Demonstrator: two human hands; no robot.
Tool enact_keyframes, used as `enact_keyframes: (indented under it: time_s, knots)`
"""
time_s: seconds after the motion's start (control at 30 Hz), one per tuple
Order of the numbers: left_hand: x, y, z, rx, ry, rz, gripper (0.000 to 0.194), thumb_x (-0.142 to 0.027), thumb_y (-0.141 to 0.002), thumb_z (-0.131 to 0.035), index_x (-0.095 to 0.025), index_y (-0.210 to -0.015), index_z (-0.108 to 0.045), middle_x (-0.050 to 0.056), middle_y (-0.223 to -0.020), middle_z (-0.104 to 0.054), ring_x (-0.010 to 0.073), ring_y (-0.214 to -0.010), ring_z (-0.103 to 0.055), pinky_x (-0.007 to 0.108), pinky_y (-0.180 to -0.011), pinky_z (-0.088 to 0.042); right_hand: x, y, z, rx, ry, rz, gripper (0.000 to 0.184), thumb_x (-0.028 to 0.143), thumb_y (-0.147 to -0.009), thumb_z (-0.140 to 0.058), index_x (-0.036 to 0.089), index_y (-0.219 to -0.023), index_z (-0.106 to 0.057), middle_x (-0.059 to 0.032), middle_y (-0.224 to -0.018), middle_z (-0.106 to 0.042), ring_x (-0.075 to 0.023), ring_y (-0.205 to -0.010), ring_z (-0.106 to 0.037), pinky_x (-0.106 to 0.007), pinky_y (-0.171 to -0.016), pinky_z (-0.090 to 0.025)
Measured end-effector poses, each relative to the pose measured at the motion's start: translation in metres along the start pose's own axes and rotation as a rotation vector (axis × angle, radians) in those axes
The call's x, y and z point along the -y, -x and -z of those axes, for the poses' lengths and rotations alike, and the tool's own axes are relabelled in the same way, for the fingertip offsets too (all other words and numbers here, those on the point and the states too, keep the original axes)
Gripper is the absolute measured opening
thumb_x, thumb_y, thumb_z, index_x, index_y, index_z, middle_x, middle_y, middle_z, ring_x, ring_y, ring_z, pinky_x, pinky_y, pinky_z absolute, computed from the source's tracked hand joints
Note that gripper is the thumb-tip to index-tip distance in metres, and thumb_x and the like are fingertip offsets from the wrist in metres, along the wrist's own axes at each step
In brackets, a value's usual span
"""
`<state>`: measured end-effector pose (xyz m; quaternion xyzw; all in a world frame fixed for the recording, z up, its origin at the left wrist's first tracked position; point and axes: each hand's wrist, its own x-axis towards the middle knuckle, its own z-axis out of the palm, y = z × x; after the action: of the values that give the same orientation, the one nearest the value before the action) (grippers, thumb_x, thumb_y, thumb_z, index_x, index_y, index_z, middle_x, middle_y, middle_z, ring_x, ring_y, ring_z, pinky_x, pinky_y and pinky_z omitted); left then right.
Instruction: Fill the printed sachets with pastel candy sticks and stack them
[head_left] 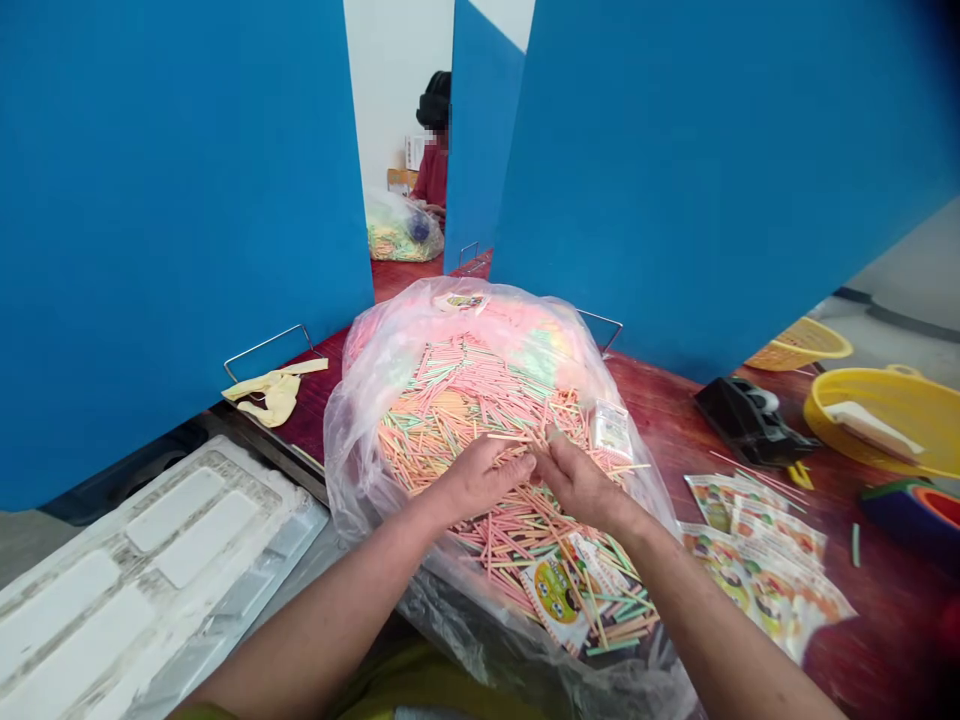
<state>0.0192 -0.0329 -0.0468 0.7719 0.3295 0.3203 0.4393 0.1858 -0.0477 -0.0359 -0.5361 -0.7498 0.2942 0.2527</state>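
A large clear plastic bag point(349, 430) lies open, filled with thin pastel sticks point(450, 410) in pink, orange, yellow and green. Over the middle of the heap, my left hand point(480, 480) is closed, with a few pale sticks at its fingertips. My right hand point(581, 480) meets it there, its fingers also closed around stick ends. Both hands partly hide what they grip. Among the sticks near me is a printed packet point(555, 600) with a green cartoon face. Another small white packet point(611, 430) rests at the heap's right side.
Printed packets point(750, 560) lie fanned on the red table point(885, 600), near a black tape dispenser point(754, 420) and a yellow basket point(832, 410). Blue partitions point(180, 200) rise in front. A pale plastic lid point(150, 570) is at left, below a yellow cloth point(281, 398). Another person point(431, 175) sits beyond.
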Motion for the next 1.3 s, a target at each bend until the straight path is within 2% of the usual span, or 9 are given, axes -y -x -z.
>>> enact_keyframes:
  time_s: [0.1, 0.23, 0.37, 0.5, 0.67, 0.87, 1.07, 1.2, 1.3]
  knots:
    - [0.001, -0.013, -0.023, 0.082, 0.492, 0.231, 0.049, -0.055, -0.081, -0.039, -0.012, -0.066, -0.057, 0.003, -0.053, -0.055, 0.0145, -0.052, -0.054, 0.026, -0.054, -0.043, 0.011, -0.001, -0.011, 0.138, -0.364, -0.156, 0.007, 0.021, -0.073, -0.040, 0.021, -0.079, -0.037, 0.0069, -0.054, -0.044, -0.0101, -0.046, -0.045, -0.023, -0.047, -0.038]
    - [0.001, -0.016, -0.036, -0.282, 0.723, 0.356, 0.038, -0.050, -0.077, -0.050, -0.014, -0.067, -0.057, 0.002, -0.055, -0.056, 0.0117, -0.050, -0.052, 0.023, -0.052, -0.041, 0.019, 0.002, -0.030, 0.182, -0.573, -0.286, 0.014, 0.019, -0.066, -0.047, 0.020, -0.078, -0.040, 0.0092, -0.054, -0.040, -0.0047, -0.040, -0.033, -0.019, -0.039, -0.030]
    - [0.002, -0.017, -0.015, -0.517, 0.935, 0.338, 0.028, -0.039, -0.077, -0.056, -0.013, -0.068, -0.057, 0.005, -0.068, -0.061, 0.0140, -0.067, -0.057, 0.027, -0.068, -0.044, 0.015, 0.007, -0.031, 0.067, -0.468, -0.341, 0.011, 0.023, -0.069, -0.047, 0.020, -0.080, -0.045, 0.0093, -0.052, -0.037, -0.0044, -0.040, -0.029, -0.018, -0.038, -0.025]
    - [0.010, -0.011, -0.001, -0.377, 1.214, 0.464, 0.023, -0.034, -0.078, -0.056, -0.012, -0.071, -0.054, 0.005, -0.067, -0.060, 0.0159, -0.066, -0.059, 0.033, -0.067, -0.047, 0.018, 0.003, -0.010, -0.085, -0.465, -0.334, 0.017, 0.029, -0.072, -0.047, 0.021, -0.086, -0.046, 0.0093, -0.051, -0.038, -0.0066, -0.041, -0.032, -0.019, -0.039, -0.027]
    - [0.016, -0.002, -0.016, -0.186, 1.452, 0.507, 0.015, -0.029, -0.082, -0.053, -0.015, -0.085, -0.058, 0.004, -0.080, -0.061, 0.0151, -0.071, -0.060, 0.035, -0.071, -0.047, 0.039, -0.021, 0.000, -0.105, -0.354, -0.204, 0.007, 0.027, -0.076, -0.041, 0.021, -0.076, -0.045, 0.0042, -0.058, -0.051, -0.0101, -0.050, -0.046, -0.021, -0.047, -0.036]
    - [0.023, -0.007, -0.018, -0.266, 1.604, 0.416, 0.011, -0.020, -0.082, -0.051, -0.014, -0.085, -0.060, 0.003, -0.081, -0.063, 0.0132, -0.072, -0.059, 0.033, -0.077, -0.047, 0.051, -0.039, -0.011, -0.220, 0.134, -0.146, 0.019, 0.025, -0.078, -0.039, 0.020, -0.087, -0.055, -0.0005, -0.062, -0.058, -0.0147, -0.056, -0.051, -0.025, -0.054, -0.037]
    - [0.028, -0.007, -0.011, -0.244, 1.640, 0.445, 0.015, -0.026, -0.083, -0.050, -0.015, -0.087, -0.059, 0.007, -0.084, -0.063, 0.0170, -0.079, -0.061, 0.035, -0.078, -0.046, 0.036, -0.036, -0.005, -0.342, 0.078, -0.163, 0.025, 0.029, -0.080, -0.038, 0.019, -0.094, -0.057, -0.0015, -0.067, -0.061, -0.0148, -0.063, -0.055, -0.025, -0.061, -0.041]
    - [0.029, -0.006, -0.013, -0.206, 1.632, 0.484, 0.018, -0.029, -0.083, -0.050, -0.014, -0.087, -0.058, 0.006, -0.081, -0.063, 0.0172, -0.076, -0.061, 0.035, -0.074, -0.046, 0.032, -0.035, -0.009, -0.298, -0.025, -0.148, 0.025, 0.029, -0.081, -0.039, 0.020, -0.098, -0.055, 0.0003, -0.065, -0.060, -0.0144, -0.064, -0.056, -0.026, -0.062, -0.043]
    - [0.031, -0.008, -0.015, -0.221, 1.643, 0.523, 0.018, -0.030, -0.083, -0.050, -0.014, -0.086, -0.059, 0.004, -0.074, -0.062, 0.0153, -0.068, -0.060, 0.032, -0.070, -0.046, 0.038, -0.037, -0.017, -0.234, 0.120, -0.128, 0.027, 0.026, -0.081, -0.039, 0.021, -0.103, -0.055, -0.0003, -0.065, -0.061, -0.0158, -0.064, -0.057, -0.027, -0.063, -0.042]
